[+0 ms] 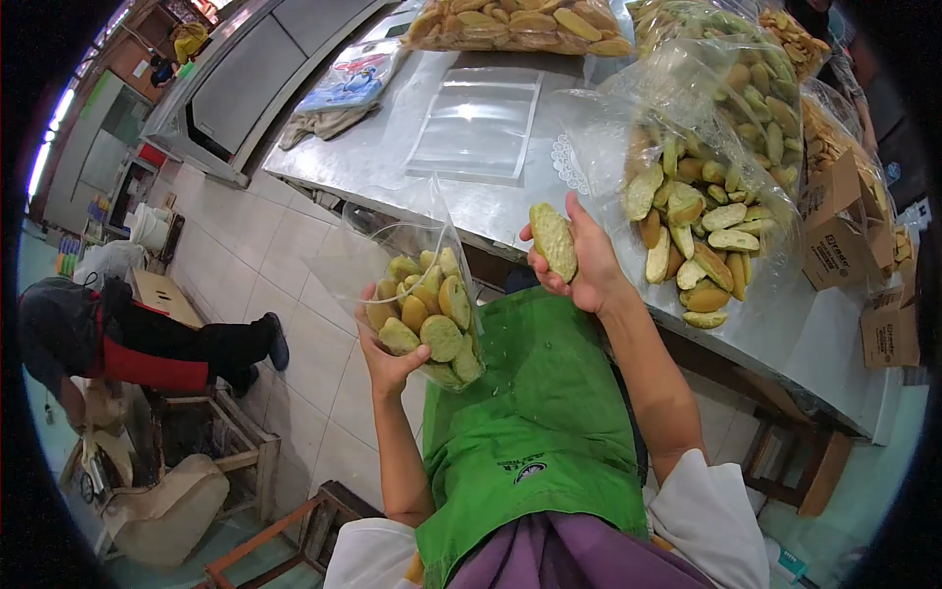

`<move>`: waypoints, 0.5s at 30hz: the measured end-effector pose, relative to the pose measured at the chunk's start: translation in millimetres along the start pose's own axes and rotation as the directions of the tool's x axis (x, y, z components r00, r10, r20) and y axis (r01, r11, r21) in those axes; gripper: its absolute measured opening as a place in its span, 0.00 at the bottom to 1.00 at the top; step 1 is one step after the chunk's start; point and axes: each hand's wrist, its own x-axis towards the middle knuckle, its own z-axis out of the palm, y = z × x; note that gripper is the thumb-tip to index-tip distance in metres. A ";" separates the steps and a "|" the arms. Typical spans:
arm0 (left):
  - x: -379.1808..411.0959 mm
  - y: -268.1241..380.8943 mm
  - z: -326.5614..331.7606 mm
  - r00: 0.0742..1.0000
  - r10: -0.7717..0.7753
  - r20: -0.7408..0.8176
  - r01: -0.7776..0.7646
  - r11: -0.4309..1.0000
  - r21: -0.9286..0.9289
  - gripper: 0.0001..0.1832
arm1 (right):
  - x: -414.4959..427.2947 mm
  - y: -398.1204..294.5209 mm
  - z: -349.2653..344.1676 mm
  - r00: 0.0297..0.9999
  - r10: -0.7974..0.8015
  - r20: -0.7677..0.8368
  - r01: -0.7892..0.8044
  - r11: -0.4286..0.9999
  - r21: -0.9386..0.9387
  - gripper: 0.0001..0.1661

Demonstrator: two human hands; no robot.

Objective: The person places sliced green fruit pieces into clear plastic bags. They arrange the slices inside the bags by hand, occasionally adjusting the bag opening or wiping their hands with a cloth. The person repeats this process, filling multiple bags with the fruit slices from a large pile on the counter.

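Note:
My left hand [388, 362] grips a clear plastic pouch [471, 324] from beside and below. Inside it are several greenish-brown oval bread or rusk slices [441, 339], and its top gapes. Between the fingers and thumb of my right hand [595, 266] is a single oval slice [553, 241], its pale green cut face showing. To the right, a large clear plastic bag [773, 184] lies on the metal table [802, 350]. Similar slices [710, 258] spill towards its mouth, a few reaching the table's edge. Flat clear pouches [475, 125] lie further back on the tabletop.
Another bag of slices [515, 26] sits at the back. Cardboard boxes [839, 228] stand at the right. A printed plastic packet [353, 73] rests on a cloth [324, 125]. Wooden stools [316, 523] stand low down. At left, a person [147, 331] bends over; another is partly visible top right.

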 end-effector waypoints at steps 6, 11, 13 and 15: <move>-1.1 -1.2 -1.6 1.000 -0.013 0.000 0.013 0.999 0.030 0.59 | -3.7 -4.1 15.7 0.999 -0.031 -0.035 0.029 0.998 -0.062 0.32; -0.1 -0.3 1.2 1.000 -0.010 0.008 0.009 1.000 0.013 0.59 | 2.1 -0.4 -0.1 0.998 -0.023 0.063 0.018 0.997 0.072 0.33; -0.6 0.9 1.9 1.000 -0.015 0.007 0.015 1.000 0.009 0.59 | 2.1 0.6 -1.5 0.993 -0.016 0.117 0.007 0.997 0.075 0.29; -0.8 2.7 3.6 1.000 -0.031 0.003 0.031 1.000 -0.003 0.59 | 1.2 1.2 -0.3 0.994 -0.014 0.106 0.009 0.999 0.049 0.27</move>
